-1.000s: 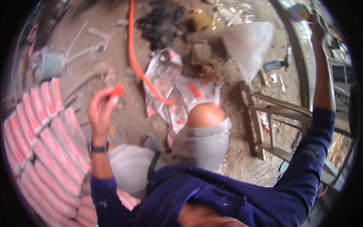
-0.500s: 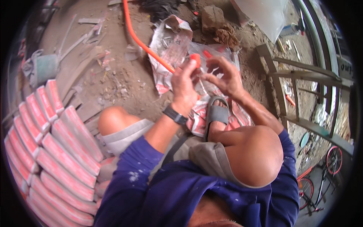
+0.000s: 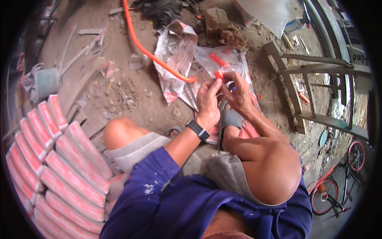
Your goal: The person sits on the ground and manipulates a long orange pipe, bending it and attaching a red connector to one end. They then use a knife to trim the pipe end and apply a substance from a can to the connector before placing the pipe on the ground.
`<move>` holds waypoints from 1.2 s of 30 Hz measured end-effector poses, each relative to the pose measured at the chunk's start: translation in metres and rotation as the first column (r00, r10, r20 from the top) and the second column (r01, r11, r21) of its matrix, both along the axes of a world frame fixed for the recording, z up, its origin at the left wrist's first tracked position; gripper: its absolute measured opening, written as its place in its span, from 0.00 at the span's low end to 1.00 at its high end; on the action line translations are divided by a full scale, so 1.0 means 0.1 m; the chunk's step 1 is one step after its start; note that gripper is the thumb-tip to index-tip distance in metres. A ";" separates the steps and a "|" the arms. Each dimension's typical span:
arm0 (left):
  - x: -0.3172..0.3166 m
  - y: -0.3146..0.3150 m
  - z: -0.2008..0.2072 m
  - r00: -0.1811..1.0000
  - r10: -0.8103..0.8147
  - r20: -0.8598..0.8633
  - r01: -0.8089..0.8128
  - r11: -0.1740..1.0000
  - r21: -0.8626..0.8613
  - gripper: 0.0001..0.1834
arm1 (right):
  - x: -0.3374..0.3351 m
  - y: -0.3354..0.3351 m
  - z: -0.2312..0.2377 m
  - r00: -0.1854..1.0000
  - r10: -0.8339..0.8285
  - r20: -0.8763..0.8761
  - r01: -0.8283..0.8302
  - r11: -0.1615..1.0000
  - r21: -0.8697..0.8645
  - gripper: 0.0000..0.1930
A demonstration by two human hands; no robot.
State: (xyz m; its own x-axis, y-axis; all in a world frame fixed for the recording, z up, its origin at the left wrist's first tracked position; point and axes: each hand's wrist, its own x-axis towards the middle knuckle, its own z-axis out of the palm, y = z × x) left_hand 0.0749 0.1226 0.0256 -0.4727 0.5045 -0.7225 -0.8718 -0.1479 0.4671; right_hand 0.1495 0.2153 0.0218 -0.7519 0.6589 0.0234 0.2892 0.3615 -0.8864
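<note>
A small orange-red plastic fitting (image 3: 219, 74) sits at the fingertips of my left hand (image 3: 207, 100), which is closed on it. My right hand (image 3: 240, 95) meets it from the other side, its bent fingers and thumb pinched against the piece. A bit of blue shows by the right fingers, too small to name. Close to my left hand ends a long orange pipe (image 3: 149, 51), its tip over a red-and-white sack (image 3: 174, 51). Just beyond my hands, a short orange-red tube (image 3: 218, 59) lies on clear plastic.
Stacked red-and-white bags (image 3: 71, 171) fill the left side. To the right stands a wooden frame (image 3: 318, 71); a bicycle (image 3: 334, 191) is behind it at lower right. A stone block (image 3: 216, 20) and crumpled brown paper (image 3: 232, 37) lie on the dirt ahead.
My right hand has come in from apart, fingers now at the fitting. My left hand has shifted right and nearer with the fitting. The view has moved slightly, showing more of the pipe's end.
</note>
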 end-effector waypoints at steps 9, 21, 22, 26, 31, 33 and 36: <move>-0.70 -0.27 -0.29 -0.310 -0.650 -0.694 0.167 0.682 -0.712 0.17 | 0.14 0.37 -0.23 0.919 -0.337 -0.206 -0.018 0.485 -0.874 0.12; -1.50 -0.27 -0.54 -0.703 -0.585 -0.404 0.263 0.313 -0.912 0.15 | 0.33 0.18 -0.42 0.904 -0.397 -0.157 -0.030 0.309 -0.950 0.10; -1.53 -0.24 -0.29 -0.709 -0.581 -0.400 0.256 0.316 -0.914 0.16 | 0.33 0.18 -0.39 0.903 -0.389 -0.184 -0.059 0.313 -0.948 0.10; -1.57 -0.23 0.58 -0.712 -0.571 -0.409 0.202 0.391 -0.898 0.19 | 0.19 0.24 -0.27 0.903 -0.364 -0.229 -0.079 0.383 -0.920 0.10; -1.60 -0.33 0.82 -0.657 -0.509 -0.557 0.221 0.576 -0.787 0.16 | -0.07 0.30 -0.03 0.909 -0.292 -0.299 -0.143 0.456 -0.878 0.10; -1.59 -0.35 0.90 -0.640 -0.521 -0.565 0.227 0.575 -0.786 0.13 | -0.13 0.30 0.07 0.907 -0.242 -0.344 -0.211 0.445 -0.870 0.11; -1.65 -0.36 1.02 -0.642 -0.524 -0.560 0.245 0.551 -0.797 0.13 | -0.24 0.28 0.22 0.916 -0.168 -0.365 -0.272 0.411 -0.870 0.13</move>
State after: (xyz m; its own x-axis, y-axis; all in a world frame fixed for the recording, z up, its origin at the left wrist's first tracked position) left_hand -0.0904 0.0865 0.1273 -0.0979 0.9949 0.0250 0.8627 0.0723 0.5006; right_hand 0.1254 0.2432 0.0435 -0.8604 0.4185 -0.2908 -0.0964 -0.6940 -0.7135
